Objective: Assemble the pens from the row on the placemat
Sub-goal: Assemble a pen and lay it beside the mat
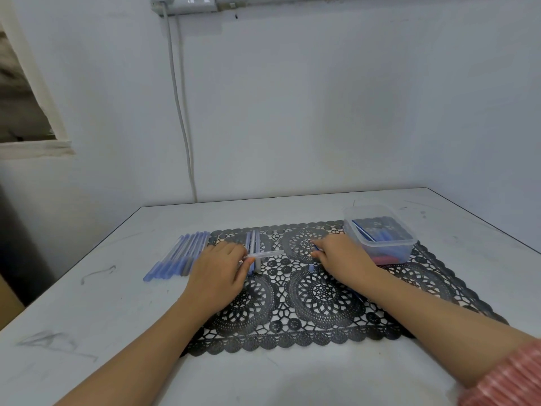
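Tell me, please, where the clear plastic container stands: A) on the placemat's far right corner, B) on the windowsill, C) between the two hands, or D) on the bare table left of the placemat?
A: the clear plastic container sits on the far right corner of the black placemat, just beyond the right hand.

White table [87, 303], grey cable [178, 104] down wall [322, 98], socket box [187, 4]

A plain, bare room, more makeshift workroom than office: a scuffed, scribbled white surface [87, 303] set against painted walls [292, 112], a wall-mounted socket box [187, 4] trailing its cable [178, 98], a black lace-pattern placemat [322, 341], and a window recess [23, 98].
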The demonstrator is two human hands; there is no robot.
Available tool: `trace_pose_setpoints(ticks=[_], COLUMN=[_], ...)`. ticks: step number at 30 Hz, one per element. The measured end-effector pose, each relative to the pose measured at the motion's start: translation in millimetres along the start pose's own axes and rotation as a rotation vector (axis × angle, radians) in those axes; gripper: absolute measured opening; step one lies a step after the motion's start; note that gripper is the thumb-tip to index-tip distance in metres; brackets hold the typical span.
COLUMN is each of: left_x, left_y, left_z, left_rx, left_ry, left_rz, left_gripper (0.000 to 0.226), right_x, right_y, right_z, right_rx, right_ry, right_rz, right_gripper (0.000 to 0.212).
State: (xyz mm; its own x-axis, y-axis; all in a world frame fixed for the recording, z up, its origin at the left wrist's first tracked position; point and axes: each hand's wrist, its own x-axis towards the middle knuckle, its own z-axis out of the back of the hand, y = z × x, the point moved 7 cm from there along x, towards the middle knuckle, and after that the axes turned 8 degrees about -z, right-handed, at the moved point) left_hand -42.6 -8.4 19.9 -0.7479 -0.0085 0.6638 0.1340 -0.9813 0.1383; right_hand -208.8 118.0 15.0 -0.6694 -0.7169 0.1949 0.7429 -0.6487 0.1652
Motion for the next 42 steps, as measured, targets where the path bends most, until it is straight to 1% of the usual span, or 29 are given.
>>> trace_pose_setpoints(ticks=[4,9,14,17,21,25,27,29,32,35,37,38,42], left_x=[-0.5,-0.2,-1.7,-0.6,-0.1,-0.3,0.2,0.3,0.8,0.6,0.9,0.8,1.0], left_y=[0.0,-1.1,-0.8,-1.5,-1.8,-1.6,-2.6,-3.8,-5.0,-4.5,-5.0,-5.3,-6.6], left_z=[-0.3,0.5,-0.5,0.1,0.6,-0.5,-0.2,1.0,0.9,-0.7,-1.5,-1.4,-0.7], left_rx=[0.009,0.011,0.021,0.032,0.035,0.050,0.058,0.062,0.054,0.054,0.050,0.048,0.039], left_ry=[0.006,-0.002,-0.005,-0.008,-0.014,-0.009,-0.013,-0.020,-0.019,-0.010,-0.005,-0.005,-0.009], left_rz=[0.000,-0.002,-0.005,-0.006,-0.006,-0.007,-0.011,-0.014,-0.012,-0.007,-0.007,-0.008,-0.012], left_gripper=[0.030,0.029,0.029,0.029,0.029,0.028,0.028,0.028,0.029,0.030,0.030,0.031,0.030], right_x=[0.2,-0.7,-0.2,-1.7,0.3,8.8,13.5,20.6,30.0,31.1,30.6,29.9,30.8], right_y=[-1.2,-1.4,-3.3,-2.0,-3.3,-28.4,-44.5,-62.2,-86.1,-95.9,-97.5,-98.1,-100.4], right_z=[-1.2,-1.3,0.0,10.7,42.7,64.4,70.3,69.8,62.6,54.3,49.6,47.8,43.6], right_rx=[-0.015,-0.057,-0.016,0.040,0.162,0.203,0.203,0.198,0.169,0.095,0.066,0.050,0.011], right_ry=[0.059,0.038,0.068,-0.027,-0.168,-0.264,-0.274,-0.244,-0.154,-0.078,-0.060,-0.051,-0.006], right_rz=[0.007,0.002,0.013,-0.005,-0.005,-0.101,-0.176,-0.255,-0.361,-0.422,-0.439,-0.446,-0.458], right_gripper=[0.031,0.026,0.031,0.029,0.029,0.027,0.026,0.026,0.023,0.007,0.023,0.028,0.031])
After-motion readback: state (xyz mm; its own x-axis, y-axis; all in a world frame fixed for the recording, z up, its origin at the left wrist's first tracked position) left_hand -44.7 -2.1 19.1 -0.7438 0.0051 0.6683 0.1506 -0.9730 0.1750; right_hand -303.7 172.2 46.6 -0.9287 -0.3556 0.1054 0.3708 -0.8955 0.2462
